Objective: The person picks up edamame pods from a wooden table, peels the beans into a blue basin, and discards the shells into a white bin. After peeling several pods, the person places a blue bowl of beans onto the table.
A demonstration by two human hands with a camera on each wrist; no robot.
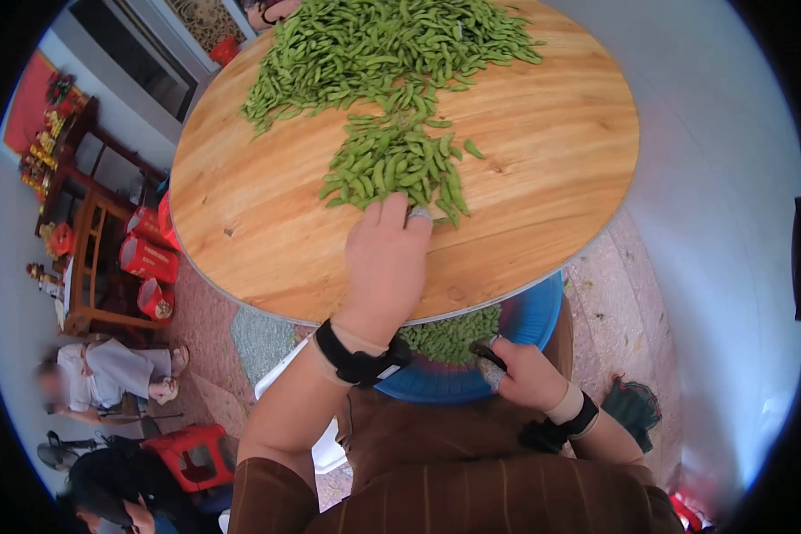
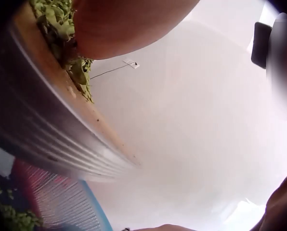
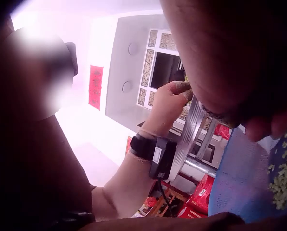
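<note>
My left hand (image 1: pixel 387 258) reaches over the near edge of the round wooden table (image 1: pixel 543 187). Its fingertips are at the front of a small heap of green soybean pods (image 1: pixel 392 160), and one digit has a grey wrap at its tip; whether they pinch a pod I cannot tell. Lower, beside the table's rim, my right hand (image 1: pixel 529 378) grips a small dark object (image 1: pixel 488 354), with a silvery wrap on one digit. That hand is over the blue basin (image 1: pixel 552 325), which contains shelled green beans (image 1: pixel 454 338). In the right wrist view the right hand (image 3: pixel 225 57) is mostly in shadow.
A much larger pile of pods (image 1: pixel 392 44) covers the table's far side. Red containers (image 1: pixel 149 258) and a wooden cabinet (image 1: pixel 93 258) stand at the left. Two seated people, a red stool (image 1: pixel 191 456) and a fan (image 1: pixel 58 452) are at lower left. A dark green bag (image 1: pixel 632 412) lies at right.
</note>
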